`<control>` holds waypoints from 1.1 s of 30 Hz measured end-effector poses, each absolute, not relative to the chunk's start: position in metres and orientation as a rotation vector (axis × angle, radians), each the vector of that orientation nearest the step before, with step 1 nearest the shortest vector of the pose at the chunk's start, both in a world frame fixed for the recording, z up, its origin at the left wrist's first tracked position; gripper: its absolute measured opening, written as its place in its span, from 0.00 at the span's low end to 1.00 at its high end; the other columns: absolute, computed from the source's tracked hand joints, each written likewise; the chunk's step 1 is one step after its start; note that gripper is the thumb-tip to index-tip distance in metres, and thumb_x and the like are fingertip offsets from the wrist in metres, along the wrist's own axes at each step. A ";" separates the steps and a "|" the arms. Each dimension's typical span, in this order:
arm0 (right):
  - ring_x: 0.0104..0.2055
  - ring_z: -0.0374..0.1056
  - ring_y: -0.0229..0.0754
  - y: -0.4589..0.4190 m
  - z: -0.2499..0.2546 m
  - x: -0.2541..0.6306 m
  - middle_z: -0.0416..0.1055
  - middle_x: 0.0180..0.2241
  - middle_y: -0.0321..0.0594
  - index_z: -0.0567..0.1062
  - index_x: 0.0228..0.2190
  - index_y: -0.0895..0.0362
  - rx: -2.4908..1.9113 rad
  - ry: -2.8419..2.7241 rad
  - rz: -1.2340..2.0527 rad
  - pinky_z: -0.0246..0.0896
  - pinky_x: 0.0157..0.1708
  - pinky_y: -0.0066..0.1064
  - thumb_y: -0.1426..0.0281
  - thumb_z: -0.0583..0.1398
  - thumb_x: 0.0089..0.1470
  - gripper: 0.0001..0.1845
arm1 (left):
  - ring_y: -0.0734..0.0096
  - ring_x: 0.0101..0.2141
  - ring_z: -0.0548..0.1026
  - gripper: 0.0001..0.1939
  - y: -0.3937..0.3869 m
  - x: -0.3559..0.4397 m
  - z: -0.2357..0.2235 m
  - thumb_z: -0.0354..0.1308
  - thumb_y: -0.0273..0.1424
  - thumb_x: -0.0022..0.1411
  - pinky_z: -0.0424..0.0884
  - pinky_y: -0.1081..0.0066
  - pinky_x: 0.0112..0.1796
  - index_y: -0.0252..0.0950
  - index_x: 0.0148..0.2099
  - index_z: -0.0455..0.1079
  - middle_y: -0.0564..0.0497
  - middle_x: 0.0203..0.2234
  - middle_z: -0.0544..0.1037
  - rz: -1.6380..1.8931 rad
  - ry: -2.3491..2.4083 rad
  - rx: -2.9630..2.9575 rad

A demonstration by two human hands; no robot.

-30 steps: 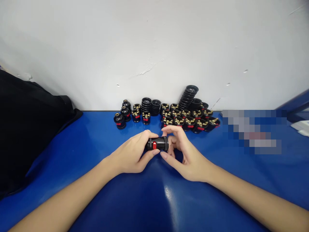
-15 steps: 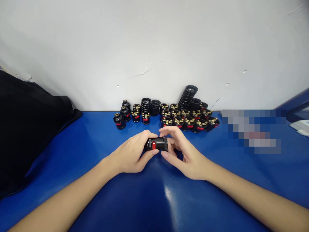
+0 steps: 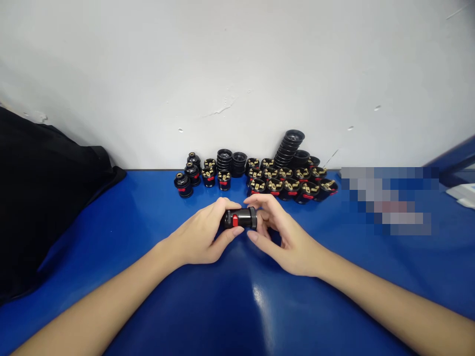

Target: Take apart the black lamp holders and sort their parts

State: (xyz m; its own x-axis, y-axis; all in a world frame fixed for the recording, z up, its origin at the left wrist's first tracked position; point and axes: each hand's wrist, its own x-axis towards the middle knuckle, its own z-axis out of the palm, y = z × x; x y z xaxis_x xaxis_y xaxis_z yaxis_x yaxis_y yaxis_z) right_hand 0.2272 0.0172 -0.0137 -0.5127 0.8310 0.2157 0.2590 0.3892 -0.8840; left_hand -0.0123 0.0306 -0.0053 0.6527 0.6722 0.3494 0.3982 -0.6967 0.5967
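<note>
My left hand (image 3: 204,232) is closed around a black lamp socket (image 3: 243,217) lying sideways, its red switch facing me. The thumb presses from below and the fingers lie over the top. A ridged black ring (image 3: 253,217) sits at the socket's right end. Around that ring, my right hand (image 3: 285,235) is held with thumb and forefinger spread apart. Its other fingers curl by the socket's open end; whether they touch it I cannot tell.
Behind my hands, open socket bodies (image 3: 291,188) with brass contacts stand in rows. Stacked black rings (image 3: 289,148) lean by the wall (image 3: 237,74). Several capped sockets (image 3: 183,185) stand left. Black cloth (image 3: 44,198) covers the blue table's (image 3: 193,306) left side; a blurred patch is at right.
The socket has tilted slightly, its right end rising a little, and shifted slightly left. Both hands stay almost in place.
</note>
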 end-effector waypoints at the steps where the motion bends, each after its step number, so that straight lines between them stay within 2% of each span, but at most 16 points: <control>1: 0.31 0.64 0.40 0.017 -0.014 0.227 0.65 0.33 0.33 0.60 0.59 0.50 -0.921 -1.983 1.086 0.65 0.31 0.33 0.64 0.60 0.69 0.22 | 0.62 0.42 0.77 0.12 0.031 -0.012 -0.005 0.53 0.35 0.77 0.74 0.62 0.44 0.39 0.57 0.58 0.45 0.47 0.76 0.780 0.835 2.392; 6: 0.30 0.64 0.39 0.019 -0.015 0.228 0.66 0.34 0.34 0.62 0.57 0.50 -0.909 -1.951 1.134 0.65 0.31 0.33 0.61 0.53 0.74 0.14 | 0.63 0.41 0.77 0.12 0.031 -0.012 -0.006 0.54 0.35 0.76 0.74 0.63 0.43 0.39 0.57 0.58 0.45 0.46 0.77 0.785 0.829 2.401; 10: 0.31 0.65 0.38 0.018 -0.015 0.228 0.66 0.36 0.35 0.60 0.58 0.50 -0.896 -1.928 1.153 0.66 0.31 0.33 0.63 0.58 0.71 0.19 | 0.62 0.42 0.78 0.13 0.031 -0.012 -0.007 0.54 0.35 0.76 0.74 0.63 0.43 0.39 0.57 0.58 0.45 0.48 0.77 0.796 0.837 2.392; 14: 0.31 0.64 0.39 0.018 -0.015 0.227 0.66 0.34 0.34 0.63 0.56 0.50 -0.910 -1.951 1.142 0.65 0.30 0.33 0.61 0.55 0.73 0.13 | 0.63 0.42 0.78 0.13 0.031 -0.012 -0.007 0.54 0.35 0.76 0.74 0.63 0.43 0.40 0.58 0.58 0.45 0.48 0.77 0.786 0.845 2.390; 18: 0.30 0.64 0.38 0.018 -0.016 0.228 0.65 0.35 0.33 0.60 0.59 0.50 -0.897 -1.962 1.093 0.66 0.31 0.33 0.64 0.59 0.70 0.20 | 0.62 0.43 0.79 0.13 0.031 -0.013 -0.007 0.54 0.35 0.76 0.74 0.63 0.43 0.39 0.58 0.58 0.45 0.48 0.77 0.815 0.834 2.386; 22: 0.31 0.66 0.39 0.019 -0.016 0.227 0.67 0.34 0.35 0.64 0.55 0.51 -0.931 -1.946 1.108 0.66 0.32 0.34 0.59 0.53 0.74 0.13 | 0.62 0.43 0.79 0.14 0.032 -0.013 -0.007 0.54 0.35 0.76 0.75 0.62 0.44 0.39 0.58 0.58 0.45 0.48 0.77 0.793 0.846 2.396; 27: 0.31 0.65 0.38 0.018 -0.017 0.227 0.66 0.35 0.34 0.61 0.58 0.50 -0.926 -1.945 1.095 0.67 0.31 0.33 0.62 0.58 0.72 0.19 | 0.61 0.43 0.79 0.14 0.031 -0.013 -0.008 0.54 0.36 0.76 0.75 0.63 0.43 0.39 0.58 0.58 0.44 0.48 0.78 0.801 0.866 2.378; 31: 0.32 0.66 0.39 0.018 -0.016 0.227 0.68 0.37 0.35 0.63 0.56 0.50 -0.929 -1.956 1.108 0.67 0.32 0.34 0.61 0.55 0.74 0.13 | 0.61 0.43 0.79 0.14 0.031 -0.013 -0.007 0.54 0.36 0.76 0.75 0.63 0.43 0.39 0.59 0.58 0.44 0.49 0.78 0.784 0.858 2.387; 33: 0.33 0.66 0.39 0.017 -0.015 0.227 0.67 0.37 0.35 0.62 0.58 0.49 -0.929 -1.971 1.081 0.68 0.33 0.34 0.62 0.57 0.72 0.16 | 0.62 0.43 0.79 0.14 0.031 -0.013 -0.007 0.54 0.36 0.76 0.75 0.63 0.43 0.39 0.59 0.58 0.44 0.48 0.78 0.788 0.854 2.386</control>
State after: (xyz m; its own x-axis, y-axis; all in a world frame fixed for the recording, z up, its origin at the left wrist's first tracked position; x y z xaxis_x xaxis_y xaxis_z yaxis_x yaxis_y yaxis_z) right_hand 0.2271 0.0172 -0.0154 -0.5020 0.8341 0.2287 0.2549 0.3954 -0.8824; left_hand -0.0128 0.0312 -0.0073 0.6388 0.6840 0.3521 0.4058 -0.6884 0.6012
